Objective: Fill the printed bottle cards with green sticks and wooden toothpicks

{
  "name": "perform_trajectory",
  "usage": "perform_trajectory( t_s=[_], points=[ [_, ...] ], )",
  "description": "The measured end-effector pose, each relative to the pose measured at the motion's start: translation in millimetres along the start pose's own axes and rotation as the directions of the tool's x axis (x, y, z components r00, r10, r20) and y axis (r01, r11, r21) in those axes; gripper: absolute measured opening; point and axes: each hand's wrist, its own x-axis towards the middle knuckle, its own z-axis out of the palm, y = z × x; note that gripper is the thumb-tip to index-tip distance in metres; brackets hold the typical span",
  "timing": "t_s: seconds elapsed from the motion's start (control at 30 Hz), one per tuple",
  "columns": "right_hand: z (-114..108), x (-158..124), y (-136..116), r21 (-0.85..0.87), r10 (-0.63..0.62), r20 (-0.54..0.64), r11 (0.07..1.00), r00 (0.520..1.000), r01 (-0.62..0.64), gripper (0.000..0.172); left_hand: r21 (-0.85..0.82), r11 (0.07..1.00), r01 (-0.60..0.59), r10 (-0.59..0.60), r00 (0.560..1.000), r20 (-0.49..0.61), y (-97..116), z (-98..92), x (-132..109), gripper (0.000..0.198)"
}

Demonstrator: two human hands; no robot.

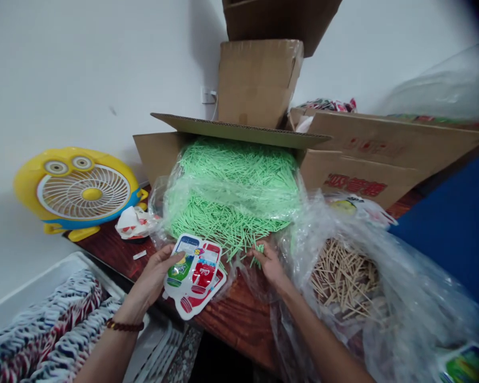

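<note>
Green sticks (pixel 235 170) fill the open carton (pixel 243 132) at twelve o'clock from the midpoint between my two hands, spilling toward me over its clear film (pixel 309 221). At three o'clock, my right hand (pixel 270 266) pinches a small bunch (pixel 258 248) between thumb and fingers, just beside the near edge of the heap; at nine, my left hand (pixel 154 276) grips printed cards (pixel 193 274), thumb across the front, a lower one peeking out toward four o'clock. Neither grip is slack. A good pinch here, I judge, is firm enough to keep the sticks together yet light enough not to bend them, with the ends level and any stray shaken back onto the heap. The cards look best kept low and flat over the table (pixel 239 314), held by the edge so the thumb covers little and the pair does not fan apart. Loose film close to my right wrist could snag, so I would keep that forearm above it, and well off the tan sticks (pixel 343 276), also toward three, lest the two kinds mix. A yellow fan (pixel 85 194) stands at ten o'clock.
</note>
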Motion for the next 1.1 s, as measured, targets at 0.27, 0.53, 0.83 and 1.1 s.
perform_trajectory(
  t_s=[0.27, 0.53, 0.83, 1.1],
  points=[
    [1.0, -11.9, 4.9, -0.024, -0.008, -0.007, 1.000, 1.000, 0.008, 0.021, -0.036, 0.999, -0.026, 0.025, 0.999, -0.031, -1.2, 5.7, -2.3, 0.029],
    [-6.3, -17.7, 3.4, 0.033, 0.026, -0.053, 0.999, 0.998, -0.024, 0.020, -0.035, 0.997, -0.073, 0.072, 0.997, -0.031, 7.1, 17.3, -16.2, 0.027],
    [-7.5, -19.0, -21.9, 0.464, 0.187, -0.058, 0.875, 0.981, -0.140, 0.036, 0.021, 0.999, 0.033, -0.037, 0.977, 0.210, -19.8, 58.3, -57.5, 0.022],
    [-15.2, -58.7, -58.5, 0.296, 0.103, 0.261, 0.938, 0.960, -0.182, 0.020, 0.269, 0.961, -0.064, -0.016, 0.958, 0.286, -46.5, 93.4, -50.5, 0.021]
  ],
)
